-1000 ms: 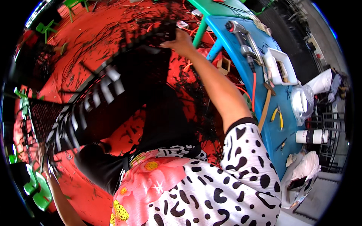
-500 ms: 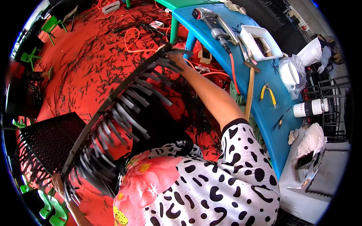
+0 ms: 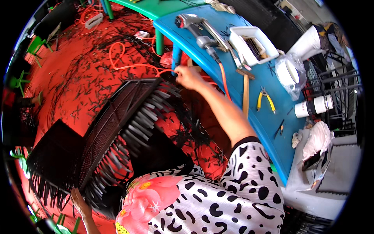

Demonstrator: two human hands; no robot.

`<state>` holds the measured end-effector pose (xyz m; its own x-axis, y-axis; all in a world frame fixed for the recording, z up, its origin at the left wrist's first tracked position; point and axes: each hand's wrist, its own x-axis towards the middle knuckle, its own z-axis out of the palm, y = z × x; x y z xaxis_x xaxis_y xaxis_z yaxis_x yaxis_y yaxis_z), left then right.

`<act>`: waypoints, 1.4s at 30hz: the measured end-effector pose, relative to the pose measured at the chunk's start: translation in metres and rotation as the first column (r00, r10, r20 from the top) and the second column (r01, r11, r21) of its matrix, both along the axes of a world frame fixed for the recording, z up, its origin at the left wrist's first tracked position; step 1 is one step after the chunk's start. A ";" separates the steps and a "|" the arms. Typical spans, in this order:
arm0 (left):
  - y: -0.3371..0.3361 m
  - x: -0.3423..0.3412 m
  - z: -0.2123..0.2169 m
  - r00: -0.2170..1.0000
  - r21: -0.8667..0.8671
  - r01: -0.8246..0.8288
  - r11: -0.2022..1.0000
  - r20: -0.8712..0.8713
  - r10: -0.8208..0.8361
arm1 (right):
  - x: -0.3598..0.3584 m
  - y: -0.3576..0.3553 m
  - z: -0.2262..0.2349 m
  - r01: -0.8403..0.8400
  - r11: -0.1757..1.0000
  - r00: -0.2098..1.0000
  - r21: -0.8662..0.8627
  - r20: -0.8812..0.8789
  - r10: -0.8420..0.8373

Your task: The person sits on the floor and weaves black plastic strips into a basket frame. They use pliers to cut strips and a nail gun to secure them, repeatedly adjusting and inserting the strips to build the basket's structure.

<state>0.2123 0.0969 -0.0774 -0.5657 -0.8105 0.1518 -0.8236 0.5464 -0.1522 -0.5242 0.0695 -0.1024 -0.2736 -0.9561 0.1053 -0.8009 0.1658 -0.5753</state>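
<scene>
A dark woven frame with many loose flat strips fringing its edge stands tilted in front of me. My left hand is at its lower left end, fingers straight and touching the edge. My right hand is beyond the upper right corner, apart from the frame. Its fingers are curled together; whether a strip is between them is hidden. A second dark woven panel, also fringed with strips, adjoins the frame on the left.
On the right, a blue table bears an air tool with an orange hose, a white tray, a hammer, yellow-handled pliers and a white bottle. Cut strips litter the red floor. Green chairs stand far left.
The frame has tipped, so its woven inner face shows. My right hand has come off its upper end, and my left hand has loosened from a grip into straight fingers. The view has shifted.
</scene>
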 end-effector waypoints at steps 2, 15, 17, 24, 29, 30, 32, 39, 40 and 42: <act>-0.001 0.005 0.016 0.998 0.057 0.010 0.998 0.057 -0.013 | -0.022 0.017 0.050 0.080 0.964 0.996 -0.254 -0.028 -0.090; -0.036 0.071 0.010 0.857 0.295 -0.376 0.879 0.472 0.208 | -0.301 0.254 0.047 0.813 0.519 0.344 -0.264 -0.501 -0.794; -0.041 0.062 0.018 0.824 0.298 -0.483 0.824 0.473 0.312 | -0.311 0.243 0.045 0.820 0.540 0.365 -0.188 -0.555 -0.747; -0.037 0.028 0.021 0.728 0.343 -0.665 0.663 0.101 0.678 | -0.308 0.241 0.052 0.717 0.697 0.563 0.019 -0.604 -0.563; -0.021 0.004 0.033 0.776 0.406 -0.595 0.694 0.067 0.627 | -0.255 0.248 0.071 0.655 0.752 0.672 0.079 -0.515 -0.532; -0.017 0.016 0.024 0.840 0.366 -0.534 0.762 0.133 0.525 | -0.247 0.249 0.072 0.642 0.765 0.685 0.052 -0.488 -0.541; -0.008 0.018 0.024 0.884 0.278 -0.457 0.845 0.246 0.397 | -0.241 0.251 0.072 0.615 0.784 0.728 0.083 -0.441 -0.525; 0.002 0.068 -0.014 0.993 0.205 -0.120 0.971 0.015 0.119 | -0.267 0.257 0.044 0.485 0.870 0.790 0.088 -0.472 -0.392; -0.007 0.042 -0.008 0.987 0.246 -0.160 0.956 0.055 0.150 | -0.285 0.278 0.036 0.412 0.911 0.775 -0.029 -0.515 -0.367; -0.001 -0.019 0.026 0.982 0.234 -0.144 0.961 0.152 0.110 | -0.322 0.306 0.029 0.465 0.880 0.704 -0.093 -0.564 -0.432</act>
<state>0.1932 0.0956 -0.0509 -0.4571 -0.8799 -0.1300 -0.8694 0.4728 -0.1433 -0.8464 0.3752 -0.0734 -0.5810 -0.7441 0.3298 -0.7954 0.6050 -0.0363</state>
